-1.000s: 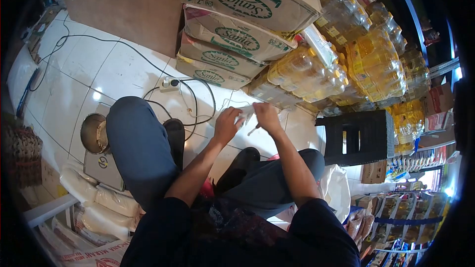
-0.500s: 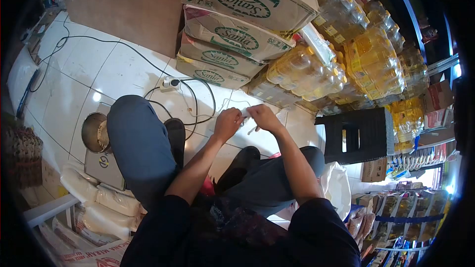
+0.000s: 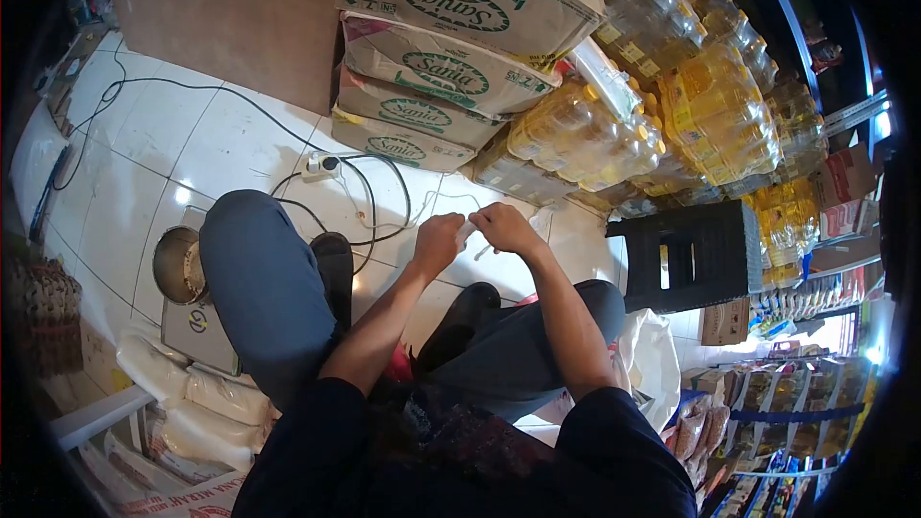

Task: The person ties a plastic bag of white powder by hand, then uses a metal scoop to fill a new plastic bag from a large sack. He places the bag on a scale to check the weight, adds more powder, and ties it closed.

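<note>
Between my two hands, held above the white tiled floor (image 3: pixel 230 149) just ahead of my knees, is a small pale plastic piece (image 3: pixel 469 230), too small to make out further. Its length runs from hand to hand. My left hand (image 3: pixel 436 242) pinches one end and my right hand (image 3: pixel 506 227) the other, fingers curled closed on it, both equally near. Farther off lie a power strip (image 3: pixel 321 165) and stacked cartons (image 3: pixel 436 72).

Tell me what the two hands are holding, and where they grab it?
A small whitish plastic bag, pinched between the left hand and the right hand, fingertips close together. Which part of it cannot be told.
</note>
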{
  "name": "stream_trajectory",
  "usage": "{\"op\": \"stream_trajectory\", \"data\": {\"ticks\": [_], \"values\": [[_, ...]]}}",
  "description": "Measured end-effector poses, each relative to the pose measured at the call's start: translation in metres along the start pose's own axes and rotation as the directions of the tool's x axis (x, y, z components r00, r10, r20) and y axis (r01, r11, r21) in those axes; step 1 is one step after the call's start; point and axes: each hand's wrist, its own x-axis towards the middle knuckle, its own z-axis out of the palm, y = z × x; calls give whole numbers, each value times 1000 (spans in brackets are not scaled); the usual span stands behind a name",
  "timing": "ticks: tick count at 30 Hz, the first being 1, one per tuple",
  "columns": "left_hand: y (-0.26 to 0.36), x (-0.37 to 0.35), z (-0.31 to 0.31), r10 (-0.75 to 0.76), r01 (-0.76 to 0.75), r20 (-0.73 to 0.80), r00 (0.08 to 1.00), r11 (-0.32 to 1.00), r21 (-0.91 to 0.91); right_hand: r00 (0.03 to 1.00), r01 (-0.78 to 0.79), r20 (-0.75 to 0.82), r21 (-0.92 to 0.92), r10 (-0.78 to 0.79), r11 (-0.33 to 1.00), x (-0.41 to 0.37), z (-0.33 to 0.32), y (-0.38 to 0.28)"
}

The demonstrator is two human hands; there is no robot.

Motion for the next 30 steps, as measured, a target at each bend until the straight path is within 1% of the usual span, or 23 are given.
{"op": "stream_trajectory", "data": {"ticks": [3,6,7,10,13,16,17,20,21,24,25,28,29,30], "values": [[-1,8,7,182,-201,-182,966,976,-90,999,-34,-42,-82,31,996,3,2,5],[2,8,-1,16,-14,23,1000,997,-72,999,-35,-18,-50,34,998,4,-1,4],[11,10,-13,-117,118,141,983,993,2,1000,-17,1,-63,17,998,3,-3,1],[6,6,-5,86,-85,21,996,996,-22,999,-53,-15,-104,52,993,3,4,2],[10,11,6,229,-230,-100,968,973,-4,997,-72,-32,-139,69,988,4,2,9],[-6,9,6,173,-162,131,976,983,-90,998,-18,-58,-139,10,990,2,2,13],[-14,8,6,175,-173,190,966,985,-28,999,-8,-52,-138,1,990,2,4,14],[-6,13,5,263,-258,163,951,965,-50,997,-32,-79,-100,24,994,4,10,20],[13,16,-1,279,-270,57,959,954,-133,991,-87,-116,-118,73,989,3,9,17],[4,13,8,200,-168,119,972,957,-237,996,-90,3,-83,91,993,3,-1,11],[6,10,5,101,-59,144,984,961,-272,997,-57,-63,-156,48,986,0,-1,7],[-17,8,8,178,-118,210,961,956,-269,997,22,-75,-101,-29,995,2,5,7],[-22,4,11,151,-99,211,966,966,-240,996,42,-78,-99,-50,994,3,6,7],[-20,3,14,76,-12,242,967,966,-257,995,61,-78,-95,-69,994,3,7,6]]}}
